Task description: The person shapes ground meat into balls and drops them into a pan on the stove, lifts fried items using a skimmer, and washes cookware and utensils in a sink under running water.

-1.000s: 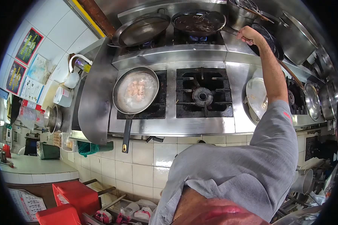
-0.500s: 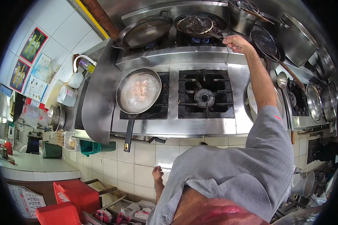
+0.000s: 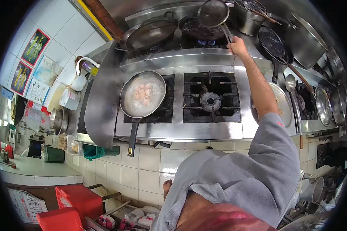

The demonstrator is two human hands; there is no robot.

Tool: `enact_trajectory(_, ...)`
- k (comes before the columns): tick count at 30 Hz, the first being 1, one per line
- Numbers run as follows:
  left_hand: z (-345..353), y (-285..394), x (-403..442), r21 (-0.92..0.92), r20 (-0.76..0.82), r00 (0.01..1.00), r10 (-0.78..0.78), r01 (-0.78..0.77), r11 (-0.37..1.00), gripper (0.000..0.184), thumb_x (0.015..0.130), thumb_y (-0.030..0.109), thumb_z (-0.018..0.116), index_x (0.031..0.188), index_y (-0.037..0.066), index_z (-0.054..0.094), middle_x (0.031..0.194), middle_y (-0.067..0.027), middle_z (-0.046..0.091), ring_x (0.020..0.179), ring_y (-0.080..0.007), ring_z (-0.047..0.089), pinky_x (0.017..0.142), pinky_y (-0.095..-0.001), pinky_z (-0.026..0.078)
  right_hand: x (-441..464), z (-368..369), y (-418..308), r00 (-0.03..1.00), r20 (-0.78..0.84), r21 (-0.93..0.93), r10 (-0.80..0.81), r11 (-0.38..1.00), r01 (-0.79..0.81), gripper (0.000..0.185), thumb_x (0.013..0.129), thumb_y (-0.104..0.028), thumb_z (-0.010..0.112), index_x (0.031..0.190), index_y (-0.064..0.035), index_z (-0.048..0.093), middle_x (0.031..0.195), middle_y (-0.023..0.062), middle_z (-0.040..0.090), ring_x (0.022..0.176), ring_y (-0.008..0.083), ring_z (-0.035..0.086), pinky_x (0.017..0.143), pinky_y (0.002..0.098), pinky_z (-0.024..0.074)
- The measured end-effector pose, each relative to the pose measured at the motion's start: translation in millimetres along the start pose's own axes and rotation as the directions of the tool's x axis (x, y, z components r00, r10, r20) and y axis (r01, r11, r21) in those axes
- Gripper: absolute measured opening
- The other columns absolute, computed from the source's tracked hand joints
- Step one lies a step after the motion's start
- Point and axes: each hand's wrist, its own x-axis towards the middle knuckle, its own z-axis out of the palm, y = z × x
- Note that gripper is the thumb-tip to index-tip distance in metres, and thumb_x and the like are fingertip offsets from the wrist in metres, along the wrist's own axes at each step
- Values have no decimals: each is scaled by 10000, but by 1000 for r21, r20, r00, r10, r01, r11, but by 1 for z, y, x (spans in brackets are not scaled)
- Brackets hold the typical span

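My right hand (image 3: 238,46) is closed on the handle of a round mesh strainer (image 3: 213,13), which is raised above a dark wok (image 3: 194,30) over a blue flame at the back. My left hand (image 3: 167,185) hangs low beside my body, partly hidden by the shirt; what its fingers do is too small to make out. At the front left burner, a frying pan (image 3: 129,92) holds pale pinkish pieces in cloudy liquid, its handle pointing toward the front edge.
Another wok (image 3: 150,34) stands at the back left. An unlit burner (image 3: 210,101) lies between the frying pan and a round plate (image 3: 279,104). A ladle (image 3: 290,82), a black pan (image 3: 272,41) and a tall pot (image 3: 305,38) are on the right.
The strainer has risen out of the wok, its mesh now up and toward the back. My right hand has shifted left and slightly down. My left hand came into view low down, then dropped lower.
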Motion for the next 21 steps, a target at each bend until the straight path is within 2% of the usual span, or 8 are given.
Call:
enact_trajectory(1, -4, -4, -1, -4, -1, 1000, -2, 2, 1000, 333, 780, 223, 582, 958, -59, 591, 799, -103, 640, 705, -157, 589, 606, -295, 471, 12, -8, 10, 1000, 3, -1, -2, 1000, 2, 333, 705, -66, 606, 1013, 31, 525, 664, 144, 593, 551, 202, 590, 475, 331, 454)
enact_trajectory(3, -8, -21, 3, -64, 105, 992, -64, 71, 995, 360, 777, 240, 589, 981, -57, 590, 774, -107, 636, 693, -168, 593, 605, -276, 473, 25, -16, 17, 923, -174, -677, -343, 722, 141, 331, 717, -101, 588, 1018, 19, 521, 796, 196, 628, 715, 297, 634, 617, 397, 494)
enact_trajectory(4, -6, -24, 3, -68, 104, 992, -65, 72, 995, 360, 777, 240, 589, 981, -57, 590, 774, -107, 636, 693, -168, 593, 605, -276, 473, 27, -17, 15, 923, -171, -677, -346, 721, 145, 331, 717, -101, 588, 1018, 19, 521, 796, 196, 628, 715, 297, 634, 617, 397, 494)
enact_trajectory(7, -5, -18, 3, 17, -18, 1000, 15, -15, 1000, 343, 783, 232, 588, 960, -63, 580, 762, -117, 620, 621, -176, 574, 558, -283, 463, 24, -22, 1, 980, -137, -653, -142, 757, 19, 317, 740, -137, 559, 1014, 17, 522, 901, 215, 620, 854, 360, 607, 725, 428, 478)
enact_trajectory(10, -2, 3, -1, -170, -46, 996, -75, 67, 983, 331, 795, 215, 582, 977, -60, 561, 780, -123, 601, 563, -168, 544, 509, -286, 448, 48, -10, 13, 997, -53, -464, -62, 885, 30, 211, 729, -114, 552, 889, 22, 577, 779, 200, 629, 696, 303, 634, 614, 386, 494)
enact_trajectory(12, -4, 69, -41, -246, -35, 995, -91, 80, 966, 343, 804, 208, 576, 1018, -58, 538, 813, -136, 585, 562, -167, 536, 485, -293, 443, 53, -1, 11, 993, 103, -284, 58, 958, -26, 60, 679, -39, 564, 713, -6, 528, 531, 115, 526, 412, 176, 502, 344, 339, 348)
enact_trajectory(18, -3, 52, -24, -397, 29, 993, -119, 120, 910, 356, 804, 216, 575, 1036, -52, 539, 814, -135, 587, 590, -168, 550, 484, -283, 450, 38, 12, -1, 964, 248, 159, 93, 978, -135, 156, 659, -22, 605, 554, -33, 491, 466, 47, 460, 367, 125, 397, 329, 291, 252)
enact_trajectory(21, 3, 7, 7, -111, 39, 998, -48, 53, 992, 372, 802, 228, 576, 1046, -51, 545, 824, -135, 602, 622, -177, 567, 527, -292, 466, 26, 12, -10, 955, 280, 158, 100, 976, -149, 240, 661, -49, 635, 483, -47, 475, 456, 36, 451, 369, 114, 379, 349, 280, 247)
